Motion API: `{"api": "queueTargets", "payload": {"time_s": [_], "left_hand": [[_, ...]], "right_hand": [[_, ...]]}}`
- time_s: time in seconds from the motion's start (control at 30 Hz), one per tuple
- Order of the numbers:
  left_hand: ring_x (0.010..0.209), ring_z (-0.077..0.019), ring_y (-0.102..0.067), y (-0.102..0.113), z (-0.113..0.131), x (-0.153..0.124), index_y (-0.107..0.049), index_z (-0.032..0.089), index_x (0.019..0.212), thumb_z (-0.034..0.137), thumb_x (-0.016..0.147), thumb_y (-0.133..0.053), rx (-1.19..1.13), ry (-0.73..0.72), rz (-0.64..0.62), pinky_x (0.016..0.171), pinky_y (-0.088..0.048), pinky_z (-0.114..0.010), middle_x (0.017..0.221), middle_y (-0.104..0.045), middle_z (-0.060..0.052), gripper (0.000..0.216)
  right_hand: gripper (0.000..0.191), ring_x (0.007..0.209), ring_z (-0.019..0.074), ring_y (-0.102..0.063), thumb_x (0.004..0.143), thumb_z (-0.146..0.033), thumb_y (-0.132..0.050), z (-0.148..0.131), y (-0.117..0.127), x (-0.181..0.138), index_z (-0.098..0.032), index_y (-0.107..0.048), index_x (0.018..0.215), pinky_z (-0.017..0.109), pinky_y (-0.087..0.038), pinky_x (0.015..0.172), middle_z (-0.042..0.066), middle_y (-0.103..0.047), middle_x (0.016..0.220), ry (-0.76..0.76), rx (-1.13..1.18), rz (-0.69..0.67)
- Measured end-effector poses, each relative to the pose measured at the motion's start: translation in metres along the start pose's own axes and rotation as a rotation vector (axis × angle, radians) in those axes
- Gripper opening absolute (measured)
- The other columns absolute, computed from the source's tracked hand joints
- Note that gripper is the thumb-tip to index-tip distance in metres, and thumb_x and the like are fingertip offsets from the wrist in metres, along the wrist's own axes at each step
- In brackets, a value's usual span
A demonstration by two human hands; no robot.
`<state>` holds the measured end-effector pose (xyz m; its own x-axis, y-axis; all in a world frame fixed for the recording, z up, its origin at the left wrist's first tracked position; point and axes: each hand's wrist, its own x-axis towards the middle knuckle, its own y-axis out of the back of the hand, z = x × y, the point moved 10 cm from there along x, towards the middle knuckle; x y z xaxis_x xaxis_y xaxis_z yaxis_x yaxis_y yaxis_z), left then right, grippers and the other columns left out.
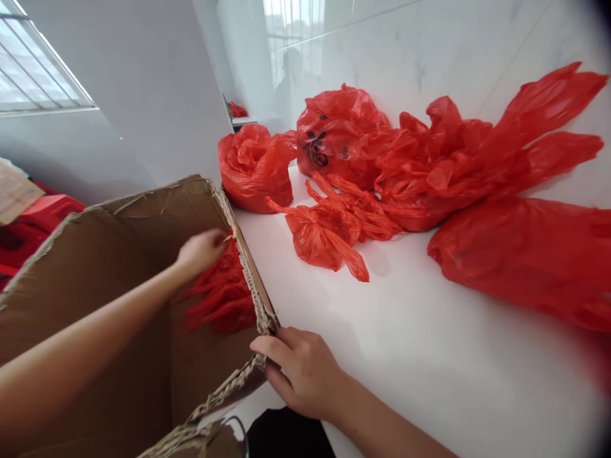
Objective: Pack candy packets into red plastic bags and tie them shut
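Note:
My left hand [201, 252] reaches into an open cardboard box [109, 280] at the left. Its fingers are closed on the top of a red plastic bag [222, 294] that hangs against the box's inner right wall. My right hand [300, 370] grips the near corner of the box's torn rim, thumb on the edge. On the white counter [382, 331] to the right lie several more red plastic bags: a small knotted one [324, 234] nearest the box, a rounded one [255, 166] behind it, and one with black printed characters [337, 137].
A long flat red bag [529, 254] and crumpled red bags [468, 162] fill the counter's right side against the glossy white wall. A window [33, 70] is at upper left. Red items [33, 222] sit behind the box. A dark object [281, 436] lies below the counter edge.

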<state>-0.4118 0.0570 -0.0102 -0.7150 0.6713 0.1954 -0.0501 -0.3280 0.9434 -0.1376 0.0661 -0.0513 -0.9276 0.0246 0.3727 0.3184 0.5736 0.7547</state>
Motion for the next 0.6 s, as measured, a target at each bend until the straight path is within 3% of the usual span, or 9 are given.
{"api": "queueTargets", "payload": {"time_s": [0.07,0.13,0.23,0.3,0.37,0.43,0.53,0.6], "left_hand": [[0.095,-0.0224,-0.062,0.035,0.03,0.012,-0.061,0.014,0.113,0.034,0.095,-0.048,0.002,-0.08,0.136,0.086,-0.05,-0.042,0.105,-0.065,-0.009,0.029],[0.102,-0.0215,-0.059,0.051,0.081,0.018,-0.061,0.019,0.114,0.032,0.093,-0.049,-0.011,-0.274,0.188,0.093,-0.046,-0.038,0.111,-0.065,-0.006,0.028],[0.118,-0.025,-0.05,0.027,0.177,0.004,-0.059,0.026,0.125,0.028,0.088,-0.056,0.091,-0.77,0.106,0.101,-0.04,-0.042,0.127,-0.059,-0.007,0.037],[0.125,-0.0303,-0.045,0.001,0.214,0.0,-0.058,0.028,0.128,0.024,0.087,-0.056,0.203,-0.924,0.055,0.098,-0.041,-0.048,0.137,-0.052,-0.01,0.041],[0.129,-0.0331,-0.041,-0.017,0.228,0.009,-0.065,0.027,0.117,0.02,0.084,-0.057,0.241,-0.905,0.01,0.097,-0.041,-0.051,0.14,-0.05,-0.01,0.035],[0.129,-0.0314,-0.043,-0.016,0.23,0.019,-0.069,0.023,0.106,0.017,0.082,-0.056,0.216,-0.865,-0.014,0.1,-0.039,-0.05,0.137,-0.053,-0.009,0.028],[0.112,-0.025,-0.057,0.024,0.211,0.026,-0.068,0.016,0.104,0.02,0.082,-0.054,-0.022,-0.708,-0.011,0.099,-0.043,-0.043,0.117,-0.066,-0.008,0.026],[0.097,-0.0221,-0.063,0.06,0.183,0.022,-0.064,0.012,0.111,0.03,0.086,-0.052,-0.244,-0.556,-0.031,0.092,-0.049,-0.04,0.102,-0.069,-0.006,0.034]], "right_hand": [[0.033,0.073,0.0166,-0.057,0.089,-0.025,-0.047,0.0,0.0,0.0,-0.026,-0.051,0.122,0.027,-0.045,0.069,0.001,-0.062,0.089,0.002,-0.018,0.006],[0.033,0.073,0.0167,-0.057,0.089,-0.025,-0.047,0.0,0.0,0.0,-0.026,-0.051,0.121,0.027,-0.045,0.068,0.001,-0.062,0.088,0.004,-0.042,0.009],[0.034,0.073,0.0171,-0.057,0.088,-0.024,-0.046,-0.001,0.001,-0.001,-0.026,-0.051,0.121,0.027,-0.045,0.067,0.002,-0.062,0.088,0.015,-0.09,0.021],[0.035,0.073,0.0171,-0.057,0.088,-0.023,-0.046,-0.001,0.002,-0.002,-0.026,-0.051,0.122,0.027,-0.045,0.067,0.002,-0.062,0.088,0.025,-0.113,0.027],[0.035,0.073,0.0169,-0.057,0.089,-0.023,-0.045,-0.001,0.003,-0.003,-0.027,-0.051,0.123,0.027,-0.045,0.068,0.002,-0.062,0.089,0.025,-0.123,0.028],[0.035,0.074,0.0169,-0.057,0.09,-0.024,-0.045,0.0,0.004,-0.004,-0.027,-0.05,0.124,0.027,-0.045,0.069,0.002,-0.062,0.09,0.022,-0.123,0.022],[0.035,0.075,0.0171,-0.058,0.09,-0.024,-0.046,0.0,0.004,-0.004,-0.028,-0.05,0.125,0.027,-0.045,0.069,0.001,-0.062,0.091,0.022,-0.122,0.017],[0.035,0.074,0.0171,-0.057,0.09,-0.024,-0.045,0.0,0.004,-0.004,-0.028,-0.049,0.125,0.028,-0.045,0.069,0.001,-0.062,0.091,0.027,-0.112,0.016]]}}
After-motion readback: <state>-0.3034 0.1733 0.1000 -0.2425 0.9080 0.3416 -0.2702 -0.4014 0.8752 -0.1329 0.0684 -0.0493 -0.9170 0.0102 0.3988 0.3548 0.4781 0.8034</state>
